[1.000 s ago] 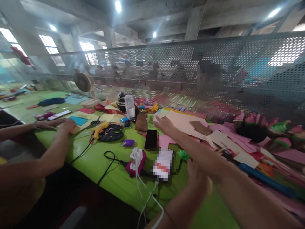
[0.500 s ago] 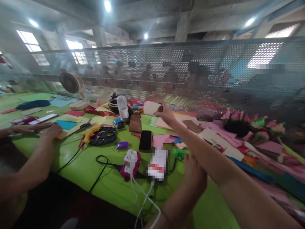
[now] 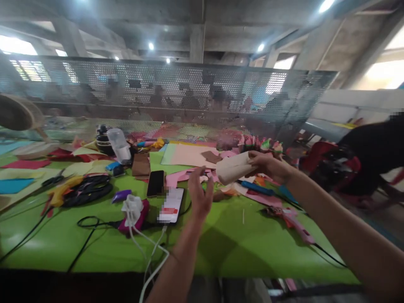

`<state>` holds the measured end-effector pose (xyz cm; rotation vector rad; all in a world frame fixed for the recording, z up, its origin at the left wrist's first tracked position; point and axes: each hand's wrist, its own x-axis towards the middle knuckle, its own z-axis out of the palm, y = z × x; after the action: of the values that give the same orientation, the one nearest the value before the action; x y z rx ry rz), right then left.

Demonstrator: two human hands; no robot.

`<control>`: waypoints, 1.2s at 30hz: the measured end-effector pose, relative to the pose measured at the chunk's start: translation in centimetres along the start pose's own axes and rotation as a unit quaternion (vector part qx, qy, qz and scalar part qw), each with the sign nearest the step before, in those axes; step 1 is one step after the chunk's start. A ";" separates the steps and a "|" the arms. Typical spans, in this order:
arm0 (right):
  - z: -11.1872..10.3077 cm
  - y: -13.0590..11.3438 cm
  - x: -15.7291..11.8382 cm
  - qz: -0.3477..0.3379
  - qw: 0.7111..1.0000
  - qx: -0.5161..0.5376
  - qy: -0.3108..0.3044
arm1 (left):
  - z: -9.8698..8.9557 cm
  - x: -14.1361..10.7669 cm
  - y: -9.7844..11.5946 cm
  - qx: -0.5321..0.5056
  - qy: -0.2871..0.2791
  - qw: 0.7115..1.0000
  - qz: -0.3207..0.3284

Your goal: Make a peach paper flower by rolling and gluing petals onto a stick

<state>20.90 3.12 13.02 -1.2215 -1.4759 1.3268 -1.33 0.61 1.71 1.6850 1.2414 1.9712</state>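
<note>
My right hand (image 3: 269, 164) grips a curled cream sheet (image 3: 235, 168) by its right edge and holds it above the table. I cannot tell whether the sheet is felt or foam. Just left of it, my left hand (image 3: 201, 193) is raised with fingers apart and nothing in them. A lit phone (image 3: 173, 205) with a white cable plugged in lies beside my left wrist. Behind that phone is a dark-screened phone (image 3: 155, 183). Brown pieces (image 3: 211, 157) and pink sheets lie beyond my hands.
A pink glue gun (image 3: 298, 227) lies on the green table (image 3: 227, 252) at right, and a yellow glue gun (image 3: 66, 189) at left. White chargers sit in a magenta power strip (image 3: 143, 212). A perforated metal screen (image 3: 176, 88) borders the back. A person (image 3: 372, 147) is at far right.
The view has swung right. My right hand has brought the cream sheet nearer and to the right. My left hand has risen and opened beside it.
</note>
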 end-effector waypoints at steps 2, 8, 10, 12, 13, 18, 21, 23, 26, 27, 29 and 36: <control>0.0 1.0 -0.3 0.031 0.999 0.003 0.015 | 0.4 -0.9 1.0 0.099 -0.112 0.981 0.124; 1.8 2.8 -0.9 0.040 0.999 -0.004 -0.011 | 2.0 -1.8 0.0 0.236 -0.200 0.940 0.147; 2.4 3.0 -1.4 0.040 0.999 -0.007 -0.026 | 2.0 -1.4 -0.9 0.226 -0.200 0.945 0.123; 3.1 3.0 -1.9 0.014 0.999 0.006 -0.034 | 1.9 -1.0 -1.4 0.189 -0.188 0.959 0.097; 3.4 3.0 -2.2 -0.004 0.999 0.018 -0.033 | 1.7 -0.8 -1.5 0.169 -0.177 0.965 0.091; 4.9 3.5 -2.6 -0.031 0.995 0.092 -0.022 | 0.7 -0.5 -0.6 0.178 -0.108 0.964 0.167; 5.5 4.4 -2.2 -0.010 0.993 0.120 0.000 | 0.2 -0.6 0.2 0.185 -0.128 0.955 0.196; 5.8 5.2 -2.0 -0.022 0.989 0.139 0.040 | 0.3 -0.7 0.6 0.142 -0.130 0.970 0.149; 6.4 6.5 -2.0 -0.088 0.978 0.147 0.118 | 0.9 -0.7 0.9 -0.032 -0.102 0.993 -0.043; 6.7 7.0 -2.1 -0.112 0.975 0.139 0.135 | 1.1 -0.8 1.0 -0.117 -0.107 0.979 -0.126; 7.3 7.7 -2.4 -0.147 0.971 0.111 0.153 | 1.5 -1.0 1.0 -0.274 -0.150 0.907 -0.281; 8.1 8.6 -2.2 -0.229 0.946 -0.090 0.211 | 1.2 -1.2 1.4 -0.381 -0.165 0.808 -0.418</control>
<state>14.91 -0.99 3.48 -1.0989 -1.4645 0.5865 0.55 -0.51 1.86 0.7904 0.6903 1.2580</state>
